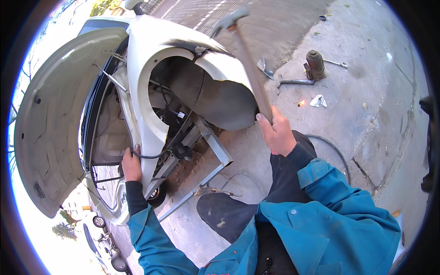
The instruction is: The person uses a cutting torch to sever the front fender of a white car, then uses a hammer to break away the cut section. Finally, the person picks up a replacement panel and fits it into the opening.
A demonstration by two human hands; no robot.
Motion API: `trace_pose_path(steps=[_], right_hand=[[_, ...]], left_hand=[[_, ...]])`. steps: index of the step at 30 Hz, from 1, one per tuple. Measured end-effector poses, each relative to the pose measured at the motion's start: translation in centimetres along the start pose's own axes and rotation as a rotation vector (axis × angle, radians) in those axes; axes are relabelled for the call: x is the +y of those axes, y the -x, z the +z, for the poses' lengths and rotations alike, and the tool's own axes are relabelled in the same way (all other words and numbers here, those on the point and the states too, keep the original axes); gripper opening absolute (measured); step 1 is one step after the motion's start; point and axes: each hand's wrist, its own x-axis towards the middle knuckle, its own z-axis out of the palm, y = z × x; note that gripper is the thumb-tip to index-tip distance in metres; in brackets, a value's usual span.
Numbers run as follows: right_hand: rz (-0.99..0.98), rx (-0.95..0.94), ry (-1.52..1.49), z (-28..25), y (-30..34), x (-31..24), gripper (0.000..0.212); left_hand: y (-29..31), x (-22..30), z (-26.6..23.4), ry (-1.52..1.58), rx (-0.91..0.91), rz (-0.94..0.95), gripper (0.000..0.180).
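There are two hands, one hammer [251, 68] and one white fender [140, 57] with a single round wheel opening. The hammer is in the air beside the fender's right edge, its long axis running from the right hand [278, 133] away from the person and slightly leftward. Its head leads at the far end, set crosswise to the handle. The right fingers are clamped around the handle's near end, so the head and most of the handle lie beyond them. The left hand [132, 165] touches the fender's near left edge, where one black cable [153, 156] passes its fingers; whether they grip the panel or the cable, I cannot tell. One raised hood [52, 121] stands left of the fender. On the ground, right of the hammer, are one bottle jack [315, 66], two metal rods [295, 82] and one crumpled white scrap [318, 101].
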Motion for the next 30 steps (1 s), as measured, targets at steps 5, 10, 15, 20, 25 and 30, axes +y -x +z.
trace_pose_path(steps=[5, 10, 15, 20, 25, 30], right_hand=[[-0.037, -0.050, 0.140, -0.3, 0.1, 0.6, 0.032], [-0.318, 0.053, 0.325, -1.7, 1.7, 1.7, 0.029], [-0.483, -0.038, 0.382, -2.6, 0.0, 0.9, 0.027], [-0.473, -0.307, 0.540, -3.7, -1.1, -1.8, 0.023], [0.012, -0.667, 0.393, -4.3, 0.5, -4.7, 0.031], [0.500, -0.829, 0.227, -5.5, -0.4, -8.2, 0.034]], left_hand=[[0.0, 0.3, -0.2, -0.053, -0.009, -0.019, 0.052], [0.2, 0.7, -0.3, -0.071, -0.007, -0.029, 0.053], [0.2, 1.0, -0.4, -0.096, -0.017, -0.067, 0.055], [0.2, 1.1, -0.2, -0.095, -0.009, -0.081, 0.055], [0.1, 0.8, -0.1, -0.097, -0.023, -0.096, 0.056], [0.3, 0.8, 0.0, -0.112, -0.004, -0.090, 0.056]])
